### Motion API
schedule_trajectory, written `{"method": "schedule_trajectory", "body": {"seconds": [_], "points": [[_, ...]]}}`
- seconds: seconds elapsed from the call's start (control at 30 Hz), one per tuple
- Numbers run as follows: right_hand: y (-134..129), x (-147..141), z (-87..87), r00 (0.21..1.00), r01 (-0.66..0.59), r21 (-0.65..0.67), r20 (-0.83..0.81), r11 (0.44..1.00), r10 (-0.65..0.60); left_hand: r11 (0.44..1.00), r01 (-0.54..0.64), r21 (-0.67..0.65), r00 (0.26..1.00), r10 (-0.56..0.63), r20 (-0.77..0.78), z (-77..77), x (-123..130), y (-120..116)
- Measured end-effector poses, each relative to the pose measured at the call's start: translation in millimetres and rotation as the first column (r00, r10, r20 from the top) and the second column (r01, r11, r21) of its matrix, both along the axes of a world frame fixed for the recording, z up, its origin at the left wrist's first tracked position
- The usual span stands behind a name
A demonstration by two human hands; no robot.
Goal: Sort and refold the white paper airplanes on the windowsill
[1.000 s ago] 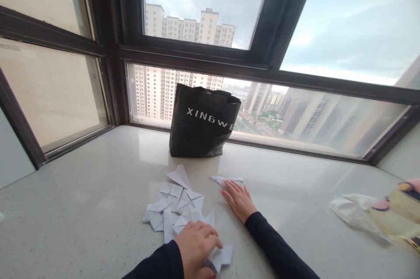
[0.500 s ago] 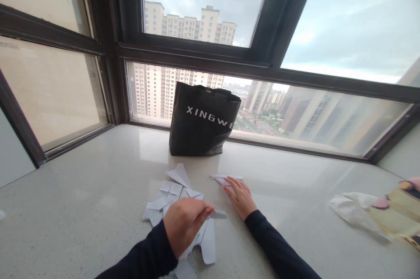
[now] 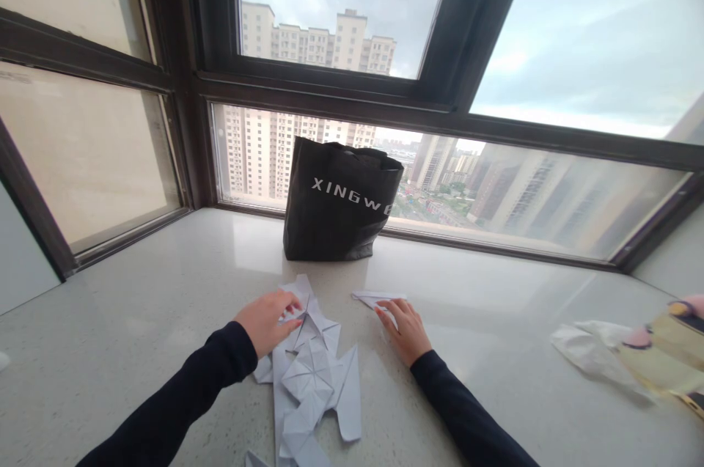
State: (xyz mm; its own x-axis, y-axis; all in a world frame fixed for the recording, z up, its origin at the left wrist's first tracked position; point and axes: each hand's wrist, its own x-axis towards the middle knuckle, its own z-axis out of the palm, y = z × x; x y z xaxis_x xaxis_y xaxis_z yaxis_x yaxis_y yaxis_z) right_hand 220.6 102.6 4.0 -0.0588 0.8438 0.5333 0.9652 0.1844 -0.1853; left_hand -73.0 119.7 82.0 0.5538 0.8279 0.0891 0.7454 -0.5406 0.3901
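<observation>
A loose pile of folded white paper pieces [image 3: 311, 375] lies on the counter in front of me, some creased into star-like squares. My left hand [image 3: 269, 320] is over the upper left of the pile, its thumb and fingers apart beside a pointed piece [image 3: 308, 298]. My fingertips are at the paper; whether they press on it I cannot tell. To the right, my right hand [image 3: 404, 328] lies with fingers stretched over a narrow folded paper [image 3: 366, 296], covering part of it.
A black bag [image 3: 335, 218] with white letters stands behind the papers, close to the window. At the right are a crumpled white tissue [image 3: 588, 350] and a yellowish soft package [image 3: 665, 357]. Dark window frames [image 3: 330, 93] border the pale speckled counter [image 3: 137, 350].
My left hand has moved up and left, away from the pile's middle, and the folded paper that was in its fingers is let go. My right hand has stayed on its paper.
</observation>
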Motion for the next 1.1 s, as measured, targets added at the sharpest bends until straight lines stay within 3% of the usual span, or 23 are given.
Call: {"method": "schedule_trajectory", "body": {"seconds": [0.2, 0.33, 0.57, 0.77, 0.87, 0.97, 1.03, 1.1], "points": [[0.5, 0.4, -1.7, 1.000, -0.012, 0.004, -0.025, 1.000, 0.012, 0.998, 0.023, -0.051, 0.977, -0.033, -0.211, -14.2, -5.5, -13.9], [1.0, 0.4, -3.1, 0.998, -0.023, 0.012, -0.054, 1.000, 0.024, 0.993, 0.063, -0.097, 0.949, -0.090, -0.303, -17.6, -11.2, -9.4], [3.5, 2.5, -1.6, 0.986, -0.046, 0.046, -0.155, 0.998, 0.053, 0.952, 0.117, -0.284, 0.991, -0.130, -0.029, 2.9, -35.7, 7.2], [0.5, -2.7, 6.4, 0.968, -0.102, 0.057, -0.223, 0.993, 0.112, 0.944, 0.094, -0.317, 0.995, -0.085, 0.041, 25.7, -47.1, 6.5], [-3.3, -11.3, 17.2, 0.954, -0.169, 0.038, -0.243, 0.985, 0.173, 0.972, 0.017, -0.234, 0.995, 0.005, 0.095, 36.6, -44.0, 4.2], [-12.2, -29.5, 37.8, 0.928, -0.271, -0.005, -0.267, 0.963, 0.260, 0.995, -0.094, -0.038, 0.983, 0.099, 0.157, 44.4, -30.5, -4.5], [-23.3, -47.2, 55.7, 0.875, -0.378, -0.059, -0.349, 0.924, 0.336, 0.994, -0.049, 0.095, 0.975, 0.027, 0.219, 46.9, -15.3, -16.1], [-37.7, -66.7, 73.0, 0.785, -0.499, -0.103, -0.474, 0.860, 0.399, 0.962, 0.099, 0.255, 0.955, -0.164, 0.247, 47.6, 3.1, -31.5]]}}
